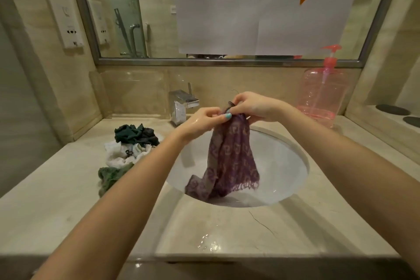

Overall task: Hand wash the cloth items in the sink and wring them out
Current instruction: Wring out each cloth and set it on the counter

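Both hands are raised over the sink (279,161). Left hand (204,120) grip: fingers and thumb pinch the top edge of the purple scarf (229,161). Right hand (252,107) grip: fingertips pinch the same edge just beside the left, hands nearly touching. The scarf is patterned and fringed. It hangs straight down from the two grips, and its lower end is bunched on the near-left inside of the basin. The basin is white and oval, set into the counter (56,211), and holds only the scarf's lower end. Its bottom looks wet.

Left of the sink on the counter is a pile of cloths (129,143): dark green and grey on top, white under them, an olive piece nearest. The faucet (181,102) is behind the sink, left of the hands. A clear pink pump bottle (322,95) stands back right on the counter, with a low layer of pink liquid at its bottom. Water drops (209,243) sit on the counter's front edge. The mirror (154,7) behind has paper sheets (261,18) taped over it.
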